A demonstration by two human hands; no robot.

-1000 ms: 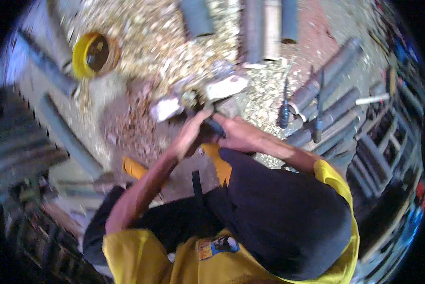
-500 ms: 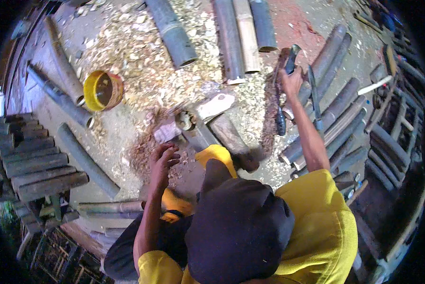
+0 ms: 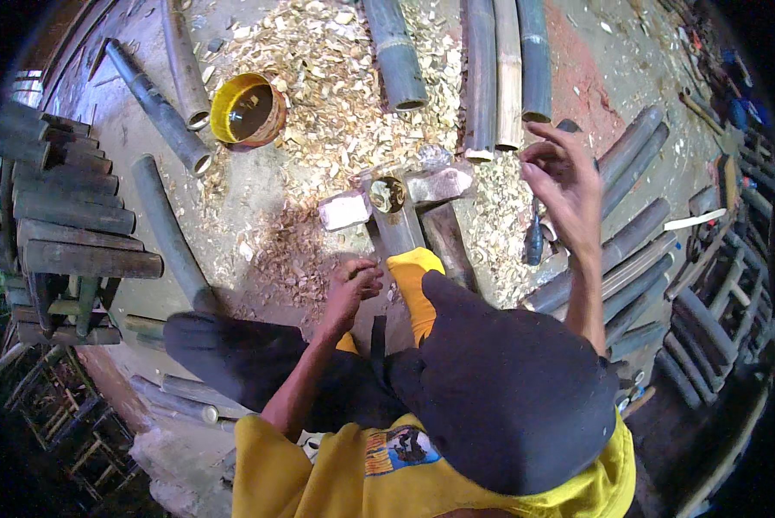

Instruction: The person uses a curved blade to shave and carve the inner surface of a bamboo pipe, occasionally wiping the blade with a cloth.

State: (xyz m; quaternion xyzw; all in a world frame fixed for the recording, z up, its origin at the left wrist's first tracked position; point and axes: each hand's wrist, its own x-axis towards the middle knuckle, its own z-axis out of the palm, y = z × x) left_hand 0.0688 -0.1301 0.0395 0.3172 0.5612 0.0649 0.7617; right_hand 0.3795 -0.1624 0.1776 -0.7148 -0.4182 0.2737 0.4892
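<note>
My left hand (image 3: pixel 353 289) is raised in front of my body, its fingers curled in loosely with nothing visible in them. My right hand (image 3: pixel 564 173) is lifted over the tools on the right, thumb and fingers apart, holding nothing. Part of a dark handle (image 3: pixel 569 126) shows just behind its fingers. Below lies another tool with a dark handle (image 3: pixel 534 237). Between my hands, a bamboo section (image 3: pixel 398 226) points its cut end away from me, near two pale blocks (image 3: pixel 344 211). A yellow-covered part of my leg (image 3: pixel 415 272) is against the bamboo's near end.
Several bamboo poles (image 3: pixel 481 78) lie at the far side, and more (image 3: pixel 633 233) are stacked to the right. Wood chips (image 3: pixel 336 86) cover the ground around a yellow bucket (image 3: pixel 248 110). Cut bamboo lengths (image 3: pixel 77 207) are piled at left.
My right hand has let go of the dark-handled tool and lifted, fingers opening. My left hand stays near the bamboo with its fingers curled. The whole view has shifted.
</note>
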